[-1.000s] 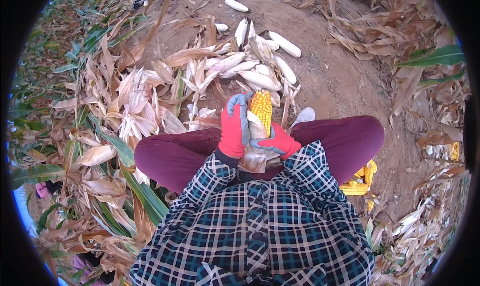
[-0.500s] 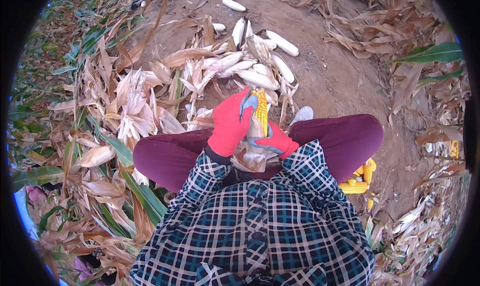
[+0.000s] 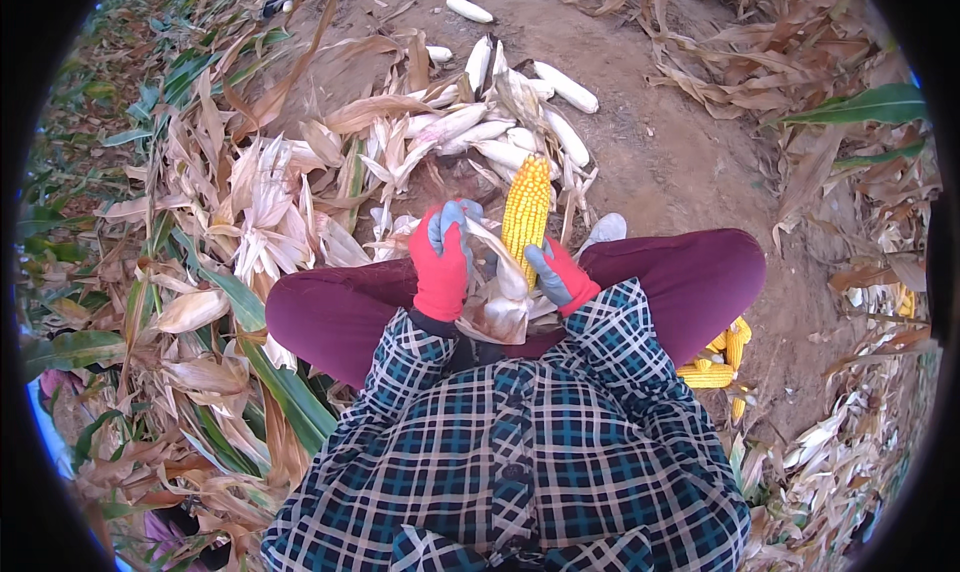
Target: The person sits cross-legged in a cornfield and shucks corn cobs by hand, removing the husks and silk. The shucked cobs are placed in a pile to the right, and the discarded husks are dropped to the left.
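A yellow ear of corn (image 3: 526, 208) stands tip away from me between my knees, its kernels bare along most of its length. My right hand (image 3: 563, 275), in a red and grey glove, grips it low on the right side. Pale husk (image 3: 497, 317) hangs around its base. My left hand (image 3: 442, 252), gloved alike, is closed on a strip of husk (image 3: 490, 240) pulled down to the left of the ear. Just beyond lies a heap of ears in pale husks (image 3: 480, 132).
Bare yellow ears (image 3: 722, 357) lie beside my right knee. Loose dry husks (image 3: 270, 202) and green leaves (image 3: 290, 397) spread on my left. Dry stalks and leaves (image 3: 800, 162) border the brown soil (image 3: 670, 142) at right. One pale ear (image 3: 469, 10) lies far off.
My left hand has moved down and left, drawing husk away from the ear. Much more of the yellow kernels shows now. My right hand still holds near the base.
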Demonstrator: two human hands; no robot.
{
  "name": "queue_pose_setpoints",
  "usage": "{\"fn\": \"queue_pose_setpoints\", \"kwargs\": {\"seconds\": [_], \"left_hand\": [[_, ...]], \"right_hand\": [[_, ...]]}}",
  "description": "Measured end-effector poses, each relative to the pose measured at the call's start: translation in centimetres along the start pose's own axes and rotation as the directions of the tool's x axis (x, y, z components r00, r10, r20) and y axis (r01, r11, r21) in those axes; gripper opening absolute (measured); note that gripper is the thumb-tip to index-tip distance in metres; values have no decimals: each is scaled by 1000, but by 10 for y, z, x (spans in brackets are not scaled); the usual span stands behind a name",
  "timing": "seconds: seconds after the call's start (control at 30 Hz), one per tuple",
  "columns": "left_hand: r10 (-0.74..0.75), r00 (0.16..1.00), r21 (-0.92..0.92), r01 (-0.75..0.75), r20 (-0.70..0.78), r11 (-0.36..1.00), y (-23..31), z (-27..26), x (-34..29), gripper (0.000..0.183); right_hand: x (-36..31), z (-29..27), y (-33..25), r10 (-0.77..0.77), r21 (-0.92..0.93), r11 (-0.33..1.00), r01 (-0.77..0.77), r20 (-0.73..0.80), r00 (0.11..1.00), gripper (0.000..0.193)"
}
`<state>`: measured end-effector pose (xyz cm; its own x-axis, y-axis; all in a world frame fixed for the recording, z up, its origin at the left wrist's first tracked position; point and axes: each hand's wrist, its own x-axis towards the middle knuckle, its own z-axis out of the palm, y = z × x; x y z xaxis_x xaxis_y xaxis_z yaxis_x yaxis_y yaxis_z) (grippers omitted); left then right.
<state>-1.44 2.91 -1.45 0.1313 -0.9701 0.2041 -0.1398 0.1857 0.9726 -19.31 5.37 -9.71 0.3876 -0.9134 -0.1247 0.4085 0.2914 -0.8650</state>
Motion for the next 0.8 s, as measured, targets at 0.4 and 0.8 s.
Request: {"fn": "queue_pose_setpoints", "kwargs": {"seconds": [0.4, 0.8], "left_hand": [[-224, 853, -551, 484, 472, 680, 7, -6, -6, 34], [-382, 706, -99, 537, 596, 838, 27, -10, -11, 46]], "right_hand": [[16, -15, -25, -44, 543, 774, 325, -466, 884, 60], [22, -11, -39, -374, 197, 810, 552, -551, 746, 54]]}}
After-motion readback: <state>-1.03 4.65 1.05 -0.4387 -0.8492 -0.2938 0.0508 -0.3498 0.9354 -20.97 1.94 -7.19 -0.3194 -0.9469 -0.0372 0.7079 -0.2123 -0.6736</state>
